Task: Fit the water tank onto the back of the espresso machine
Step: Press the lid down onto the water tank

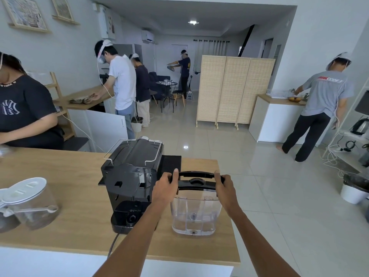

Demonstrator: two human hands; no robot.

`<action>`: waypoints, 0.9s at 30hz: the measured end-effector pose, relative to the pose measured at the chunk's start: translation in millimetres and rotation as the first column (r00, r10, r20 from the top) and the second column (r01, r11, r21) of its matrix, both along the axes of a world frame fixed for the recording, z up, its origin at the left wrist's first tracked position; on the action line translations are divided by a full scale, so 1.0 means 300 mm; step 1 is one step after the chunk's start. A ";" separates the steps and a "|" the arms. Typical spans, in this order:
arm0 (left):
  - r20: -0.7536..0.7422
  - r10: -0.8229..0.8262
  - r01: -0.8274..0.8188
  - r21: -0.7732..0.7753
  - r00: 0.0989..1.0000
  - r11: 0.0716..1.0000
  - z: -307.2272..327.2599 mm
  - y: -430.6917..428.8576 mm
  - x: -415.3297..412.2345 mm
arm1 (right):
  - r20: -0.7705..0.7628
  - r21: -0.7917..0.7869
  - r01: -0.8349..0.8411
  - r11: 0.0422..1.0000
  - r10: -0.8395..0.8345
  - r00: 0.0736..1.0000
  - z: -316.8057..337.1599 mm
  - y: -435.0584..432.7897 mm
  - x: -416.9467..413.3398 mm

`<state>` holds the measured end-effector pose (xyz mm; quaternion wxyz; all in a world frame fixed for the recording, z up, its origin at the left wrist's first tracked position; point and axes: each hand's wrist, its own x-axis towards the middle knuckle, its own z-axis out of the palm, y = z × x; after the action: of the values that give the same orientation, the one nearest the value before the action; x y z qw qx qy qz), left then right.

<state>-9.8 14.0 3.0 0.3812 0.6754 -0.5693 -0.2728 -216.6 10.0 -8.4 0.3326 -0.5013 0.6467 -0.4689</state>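
Note:
A black espresso machine (131, 176) stands on the wooden counter (75, 196) with its back toward me, its rear base and cord nearest. To its right is a clear plastic water tank (194, 214) with a black lid and a black handle (196, 173) raised above it. My left hand (164, 186) grips the left end of the handle and lid. My right hand (224, 186) grips the right end. The tank's bottom looks to rest on the counter, apart from the machine.
Two clear canisters with white lids (30, 204) sit at the counter's left. A black mat (171, 162) lies behind the machine. A seated person (24, 110) is at the far left of the counter. The counter's right edge (233, 216) runs just beside the tank.

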 end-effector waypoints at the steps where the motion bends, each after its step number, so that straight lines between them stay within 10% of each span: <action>1: 0.010 -0.001 0.001 0.001 1.000 1.000 -0.002 -0.004 0.001 | 0.006 -0.001 -0.002 1.000 0.002 1.000 -0.001 -0.006 0.001; 15: -0.449 -0.134 0.244 0.198 0.884 0.949 -0.048 -0.034 0.017 | 0.101 0.079 -0.198 0.977 0.189 0.977 0.005 0.045 -0.055; 27: -0.082 -0.286 0.290 0.047 0.955 0.956 -0.076 0.088 0.044 | -0.134 0.035 -0.315 0.949 0.317 0.939 -0.083 0.114 -0.095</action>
<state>3.5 40.6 -19.9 0.3383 0.5855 -0.6388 -0.3670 -245.0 44.3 -33.3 0.3612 -0.6276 0.5824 -0.3695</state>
